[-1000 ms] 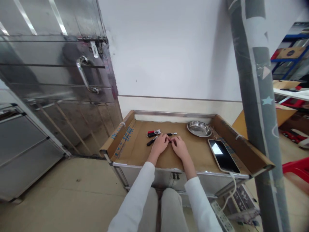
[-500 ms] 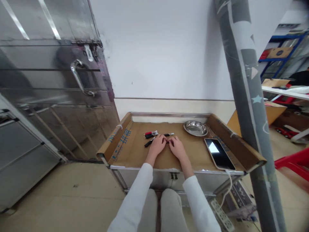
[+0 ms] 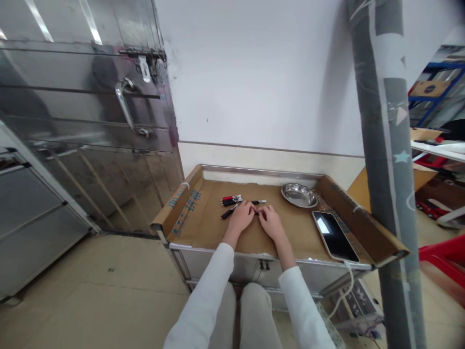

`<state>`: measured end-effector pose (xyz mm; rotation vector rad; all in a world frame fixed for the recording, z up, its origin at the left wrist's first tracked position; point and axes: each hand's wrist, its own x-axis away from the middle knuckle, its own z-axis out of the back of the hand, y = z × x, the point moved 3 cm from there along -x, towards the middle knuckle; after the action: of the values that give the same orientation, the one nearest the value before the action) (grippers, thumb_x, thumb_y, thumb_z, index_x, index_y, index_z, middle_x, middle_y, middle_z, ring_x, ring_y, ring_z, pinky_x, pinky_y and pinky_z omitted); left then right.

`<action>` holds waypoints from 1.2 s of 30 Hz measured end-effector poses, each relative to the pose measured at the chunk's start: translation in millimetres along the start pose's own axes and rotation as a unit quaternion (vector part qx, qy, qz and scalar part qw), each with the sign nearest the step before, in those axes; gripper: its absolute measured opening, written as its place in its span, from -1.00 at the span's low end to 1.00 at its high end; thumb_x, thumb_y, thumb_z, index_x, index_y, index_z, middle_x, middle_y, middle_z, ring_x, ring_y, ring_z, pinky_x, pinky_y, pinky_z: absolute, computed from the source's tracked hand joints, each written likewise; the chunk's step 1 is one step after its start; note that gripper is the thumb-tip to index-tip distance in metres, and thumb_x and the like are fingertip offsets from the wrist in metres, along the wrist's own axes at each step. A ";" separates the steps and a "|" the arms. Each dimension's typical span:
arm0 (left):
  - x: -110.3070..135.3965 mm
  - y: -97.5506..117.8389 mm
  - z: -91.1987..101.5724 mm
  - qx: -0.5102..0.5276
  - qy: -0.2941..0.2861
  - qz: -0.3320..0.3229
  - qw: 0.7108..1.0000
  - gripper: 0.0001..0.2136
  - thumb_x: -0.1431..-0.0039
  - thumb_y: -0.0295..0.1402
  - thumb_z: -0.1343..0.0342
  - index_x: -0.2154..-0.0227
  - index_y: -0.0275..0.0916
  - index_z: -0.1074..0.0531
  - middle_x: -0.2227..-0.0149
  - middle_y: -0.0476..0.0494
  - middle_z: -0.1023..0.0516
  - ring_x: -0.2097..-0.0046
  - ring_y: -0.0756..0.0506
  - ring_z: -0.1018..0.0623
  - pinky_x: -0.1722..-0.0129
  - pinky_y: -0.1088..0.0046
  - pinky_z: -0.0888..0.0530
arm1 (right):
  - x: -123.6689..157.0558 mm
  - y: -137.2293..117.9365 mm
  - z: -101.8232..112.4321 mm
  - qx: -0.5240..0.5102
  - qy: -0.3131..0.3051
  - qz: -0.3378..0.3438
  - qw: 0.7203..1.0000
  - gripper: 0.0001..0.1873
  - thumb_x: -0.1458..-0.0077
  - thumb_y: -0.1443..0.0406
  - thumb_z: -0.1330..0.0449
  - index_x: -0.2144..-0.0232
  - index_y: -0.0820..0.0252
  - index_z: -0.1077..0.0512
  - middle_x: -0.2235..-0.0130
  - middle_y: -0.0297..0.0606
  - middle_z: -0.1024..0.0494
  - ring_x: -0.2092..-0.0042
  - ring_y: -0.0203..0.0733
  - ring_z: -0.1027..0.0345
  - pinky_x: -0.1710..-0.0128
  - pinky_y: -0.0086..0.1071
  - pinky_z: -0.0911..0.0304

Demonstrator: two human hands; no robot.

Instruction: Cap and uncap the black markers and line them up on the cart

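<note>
My left hand [image 3: 241,216] and my right hand [image 3: 269,220] rest side by side on the cardboard-lined metal cart [image 3: 203,223], fingertips meeting over a small dark item I cannot make out. Both hands have their fingers curled together. A black pen [image 3: 228,213] lies just left of my left hand. A red and a black marker [image 3: 231,199] lie behind it, and another black pen [image 3: 259,201] lies just beyond my fingertips.
A steel dish [image 3: 299,195] sits at the cart's back right. A phone [image 3: 336,235] on a white cable lies along the right side. A steel door [image 3: 90,111] stands left, a grey wrapped pillar [image 3: 392,160] right, a power strip [image 3: 332,329] on the floor.
Only the camera view has shifted slightly; my hands stay together at the same spot on the cart and the pens have not moved.
</note>
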<state>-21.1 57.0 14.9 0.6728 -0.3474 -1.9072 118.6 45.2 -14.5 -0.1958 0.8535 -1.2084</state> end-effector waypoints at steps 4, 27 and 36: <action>-0.5 -1.2 -1.7 0.001 -0.001 0.005 1.000 -0.80 -0.24 -0.48 0.09 0.25 -0.22 -0.45 0.15 -0.14 -0.48 0.14 -0.08 -0.50 0.02 0.37 -0.40 | 0.8 0.9 -0.3 0.012 0.000 0.000 1.000 -0.77 -0.17 0.36 0.02 0.25 0.14 -0.44 0.25 -0.21 -0.41 0.23 -0.18 -0.35 0.11 -0.30 -0.26; 2.4 3.1 0.0 0.004 0.005 0.018 1.000 -0.81 -0.26 -0.44 0.08 0.23 -0.22 -0.44 0.13 -0.16 -0.47 0.15 -0.10 -0.50 0.03 0.35 -0.40 | 0.3 3.6 -0.5 0.007 0.000 0.003 1.000 -0.76 -0.16 0.28 0.03 0.26 0.15 -0.43 0.30 -0.22 -0.36 0.25 -0.15 -0.33 0.16 -0.27 -0.27; 1.3 3.6 0.0 -0.011 -0.001 0.018 1.000 -0.80 -0.26 -0.44 0.09 0.23 -0.21 -0.45 0.12 -0.15 -0.47 0.16 -0.09 -0.51 0.04 0.36 -0.41 | -0.1 5.1 -1.3 0.011 0.001 -0.001 1.000 -0.77 -0.16 0.30 0.03 0.26 0.15 -0.43 0.29 -0.22 -0.37 0.26 -0.17 -0.33 0.15 -0.30 -0.27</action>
<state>-18.8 54.3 16.3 0.6466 -0.3377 -1.8741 121.5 47.6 -18.1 -0.1784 0.8417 -1.2188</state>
